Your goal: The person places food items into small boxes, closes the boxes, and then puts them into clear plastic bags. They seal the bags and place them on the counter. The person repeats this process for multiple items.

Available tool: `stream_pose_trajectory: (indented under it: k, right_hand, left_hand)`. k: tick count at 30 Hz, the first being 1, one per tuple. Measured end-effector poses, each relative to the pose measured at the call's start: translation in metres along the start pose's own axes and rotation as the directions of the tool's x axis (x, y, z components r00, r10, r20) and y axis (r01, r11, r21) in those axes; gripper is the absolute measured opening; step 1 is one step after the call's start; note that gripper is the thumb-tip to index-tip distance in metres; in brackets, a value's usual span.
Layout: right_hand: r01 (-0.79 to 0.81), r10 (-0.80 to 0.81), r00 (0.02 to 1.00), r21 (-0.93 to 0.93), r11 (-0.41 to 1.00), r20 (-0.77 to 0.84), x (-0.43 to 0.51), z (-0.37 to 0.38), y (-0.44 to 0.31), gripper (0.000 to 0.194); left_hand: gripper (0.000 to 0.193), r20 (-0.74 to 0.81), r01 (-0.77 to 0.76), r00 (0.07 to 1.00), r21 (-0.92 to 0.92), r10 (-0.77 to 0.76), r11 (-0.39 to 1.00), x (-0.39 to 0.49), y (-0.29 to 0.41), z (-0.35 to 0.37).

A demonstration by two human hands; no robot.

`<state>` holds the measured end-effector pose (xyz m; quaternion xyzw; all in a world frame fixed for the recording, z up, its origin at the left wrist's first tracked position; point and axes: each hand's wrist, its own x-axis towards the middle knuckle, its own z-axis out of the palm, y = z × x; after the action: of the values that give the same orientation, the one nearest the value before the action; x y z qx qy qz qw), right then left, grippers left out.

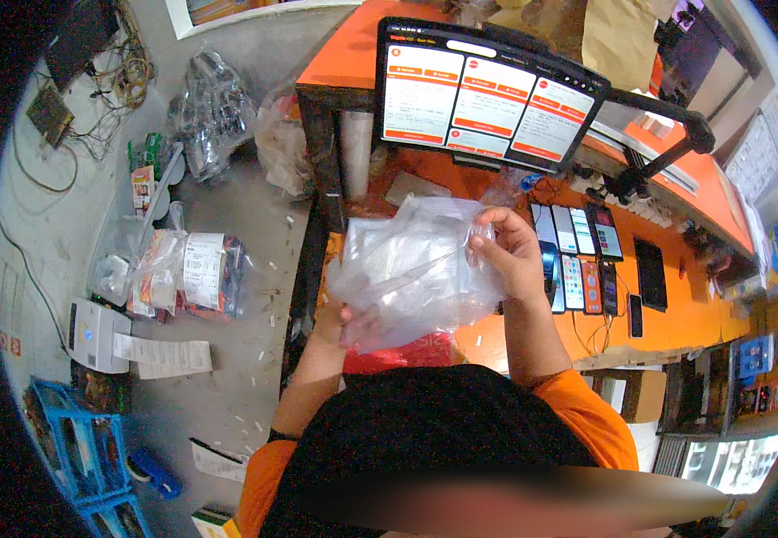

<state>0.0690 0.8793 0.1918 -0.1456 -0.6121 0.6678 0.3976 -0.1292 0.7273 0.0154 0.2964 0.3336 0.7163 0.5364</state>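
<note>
Several clear plastic bags (416, 262), overlapping in a loose stack, are held up between my two hands above the orange counter (496, 336). My right hand (513, 255) pinches their upper right edge between thumb and fingers. At their lower left, my left hand (345, 319) grips them, its fingers partly hidden behind the film. Below the bags a red item (399, 354) bearing pale lettering shows in front of my body. Several smartphones (572, 282) lie in rows to the right of my right hand, and a monitor (486, 97) stands beyond the bags.
To the left, a receipt printer (99, 336) has a long paper strip (167, 355) hanging out. Packed bags with receipts (204, 269) lie behind it. Blue plastic crates (93, 450) are at the lower left. A black monitor arm (664, 158) and a dark tablet (650, 274) are at the right.
</note>
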Motion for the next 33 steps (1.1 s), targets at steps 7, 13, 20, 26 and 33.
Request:
stream_pose_trajectory:
  k: [7,13,20,26,33]
  right_hand:
    - [-0.018,0.022,1.000,-0.359,0.933,0.007,-0.004,-0.007,0.011,0.053]
    - [0.183,-0.097,0.983,-0.910,0.373,0.157,0.036,0.019,-0.004,0.084]
    - [0.268,-0.054,0.963,-0.939,0.218,0.262,0.068,0.043,-0.004,0.093]
    - [0.165,0.012,0.986,-0.983,0.077,0.166,0.075,0.055,-0.015,0.096]
    - [0.513,-0.162,0.853,-0.737,0.441,0.497,-0.013,0.055,0.012,0.039]
  left_hand:
    - [0.045,-0.180,0.058,0.980,-0.128,-0.081,0.990,-0.066,0.035,-0.018]
    - [0.018,-0.259,-0.031,0.965,0.016,0.035,0.999,-0.071,0.042,-0.015]
    - [0.018,-0.563,-0.138,0.824,-0.077,0.071,0.987,-0.075,0.046,-0.010]
    - [0.016,-0.381,-0.168,0.916,-0.084,0.124,0.982,-0.092,0.046,-0.013]
    - [0.016,-0.468,0.029,0.873,0.336,0.140,0.941,-0.086,0.067,0.006]
